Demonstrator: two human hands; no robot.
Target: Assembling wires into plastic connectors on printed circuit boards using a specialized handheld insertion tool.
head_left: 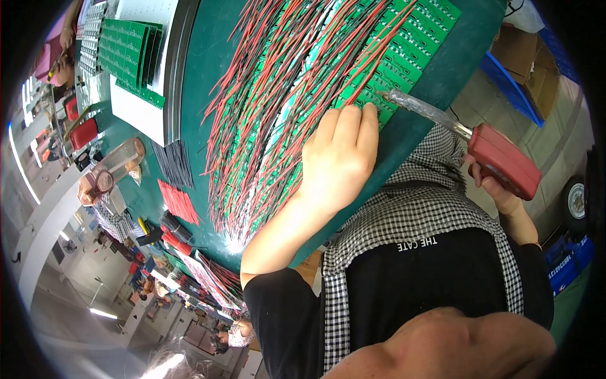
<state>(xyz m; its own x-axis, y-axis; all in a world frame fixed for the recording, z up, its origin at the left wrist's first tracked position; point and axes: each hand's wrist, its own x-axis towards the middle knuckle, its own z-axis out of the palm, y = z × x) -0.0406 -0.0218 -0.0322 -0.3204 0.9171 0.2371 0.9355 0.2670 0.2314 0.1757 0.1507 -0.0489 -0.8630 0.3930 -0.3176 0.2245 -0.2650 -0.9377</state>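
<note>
A large panel of green circuit boards (pixel 413 47) lies on the table, covered with long rows of red and black wires (pixel 297 82). My left hand (pixel 341 148) rests on the panel near its edge, fingers curled together and tips pressed down where a red wire (pixel 363 88) meets the board. The pinch itself is partly hidden by the fingers. My right hand (pixel 495 186) is wrapped round the red handle of a soldering gun (pixel 505 161). Its metal barrel points left, and the tip is over the board just beside my left fingertips.
Bundles of black wires (pixel 172 163) and red wires (pixel 178 202) lie on the green table (pixel 199 76) to the left. Farther off stand green boards (pixel 129 54) and a clear plastic cup (pixel 129 153). A blue crate (pixel 514 88) with cardboard is on the floor at right.
</note>
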